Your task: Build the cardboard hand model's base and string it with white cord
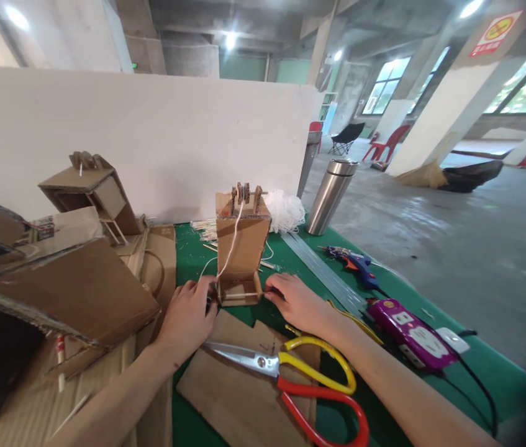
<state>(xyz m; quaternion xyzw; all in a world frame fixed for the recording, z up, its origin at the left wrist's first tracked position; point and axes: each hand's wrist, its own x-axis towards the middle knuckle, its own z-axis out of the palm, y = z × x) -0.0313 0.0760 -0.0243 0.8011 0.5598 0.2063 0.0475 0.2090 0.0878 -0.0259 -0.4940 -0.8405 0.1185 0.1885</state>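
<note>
A small cardboard model (243, 248) stands upright on the green table, with cardboard wheels (243, 194) on a thin rod at its top. A white string (232, 245) hangs from the wheels down toward the left side of the base. A thin wooden stick (239, 295) crosses the low open box at the bottom. My left hand (190, 310) is closed at the left side of this box; its fingertips hide what they grip. On the right side, my right hand (297, 301) pinches the end of the stick. Scissors (267, 363) with yellow and red handles lie in front, on a cardboard sheet (235, 397).
Cardboard structures (71, 285) crowd the left side. Behind the model are a white string bundle (285, 211) and loose wooden sticks (204, 228). To the right lie clear glue sticks (323, 270), a blue glue gun (353, 264), a purple power strip (409, 332) and a steel flask (332, 197).
</note>
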